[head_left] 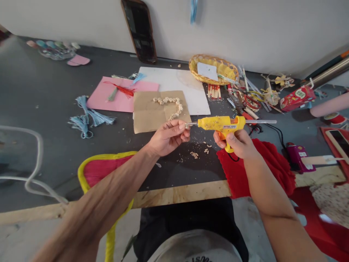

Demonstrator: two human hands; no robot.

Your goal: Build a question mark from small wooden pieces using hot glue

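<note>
My right hand (233,142) is wrapped round the handle of a yellow hot glue gun (215,123), with a clear glue stick (261,122) poking out of its back end. The gun's metal nozzle points left, at the fingertips of my left hand (170,136). Those fingers pinch a small pale wooden piece (187,126) right at the nozzle. Behind my left hand, a curved row of small pale pieces (178,105) lies on creased brown paper (147,116). Several short wooden bits (194,155) are scattered on the dark table below the gun.
A yellow woven basket (200,78) stands against the wall, with matchsticks (214,91) and pliers nearby. Pink paper (98,95) and blue tassels (89,115) lie left. Red cloth (261,167) drapes over the front edge. A phone (139,31) leans on the wall; a white cable (39,156) curls left.
</note>
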